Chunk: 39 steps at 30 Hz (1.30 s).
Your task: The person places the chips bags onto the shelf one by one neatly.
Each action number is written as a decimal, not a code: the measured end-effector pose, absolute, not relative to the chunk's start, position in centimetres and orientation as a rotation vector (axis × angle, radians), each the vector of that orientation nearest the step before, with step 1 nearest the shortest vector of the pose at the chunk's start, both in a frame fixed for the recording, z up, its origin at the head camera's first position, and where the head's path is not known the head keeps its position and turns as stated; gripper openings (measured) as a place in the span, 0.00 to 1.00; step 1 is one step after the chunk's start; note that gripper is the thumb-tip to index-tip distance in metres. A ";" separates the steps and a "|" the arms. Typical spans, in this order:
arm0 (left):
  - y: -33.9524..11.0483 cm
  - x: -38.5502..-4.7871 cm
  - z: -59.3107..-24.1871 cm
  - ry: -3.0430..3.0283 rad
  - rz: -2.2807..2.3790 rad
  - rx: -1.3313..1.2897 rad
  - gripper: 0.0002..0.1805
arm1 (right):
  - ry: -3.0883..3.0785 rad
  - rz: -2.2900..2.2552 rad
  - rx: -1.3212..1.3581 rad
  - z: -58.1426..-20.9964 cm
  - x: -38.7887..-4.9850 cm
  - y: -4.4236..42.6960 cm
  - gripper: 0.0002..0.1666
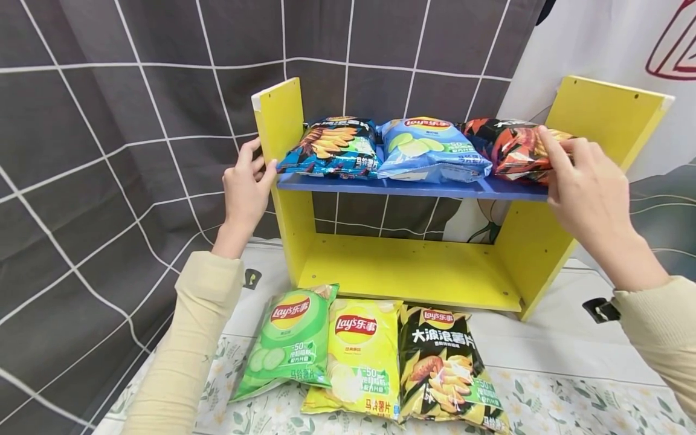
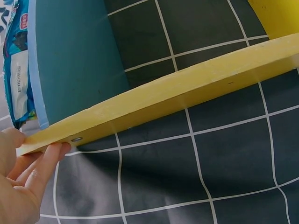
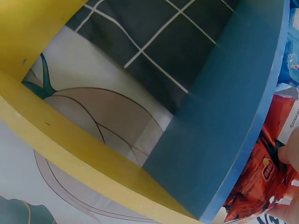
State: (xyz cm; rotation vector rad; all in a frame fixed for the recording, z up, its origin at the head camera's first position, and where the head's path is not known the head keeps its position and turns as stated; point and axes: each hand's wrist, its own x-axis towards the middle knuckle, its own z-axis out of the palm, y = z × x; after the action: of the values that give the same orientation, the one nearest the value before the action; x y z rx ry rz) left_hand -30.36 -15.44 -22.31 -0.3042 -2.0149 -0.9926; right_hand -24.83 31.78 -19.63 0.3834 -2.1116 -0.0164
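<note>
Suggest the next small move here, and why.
Probably ease the right hand off the red bag: it appears supported by the blue shelf, beside the light-blue bag, while the left hand grips the yellow side panel.

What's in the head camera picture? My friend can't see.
A right hand holds a red chip bag beside two blue bags on a shelf; the left hand grips the yellow rack. A green bag, yellow bag and black bag lie in front.
</note>
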 end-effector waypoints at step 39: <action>-15.4 -30.0 -22.2 -2.029 -0.979 -0.297 0.25 | -1.981 0.038 0.588 -23.4 -23.2 31.8 0.33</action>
State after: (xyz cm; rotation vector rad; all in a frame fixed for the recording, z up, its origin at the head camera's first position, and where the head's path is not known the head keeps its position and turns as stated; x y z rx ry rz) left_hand -30.03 -15.36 -22.23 -0.2970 -2.0289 -0.9789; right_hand -23.24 31.81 -23.37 0.5880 -1.9808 0.0385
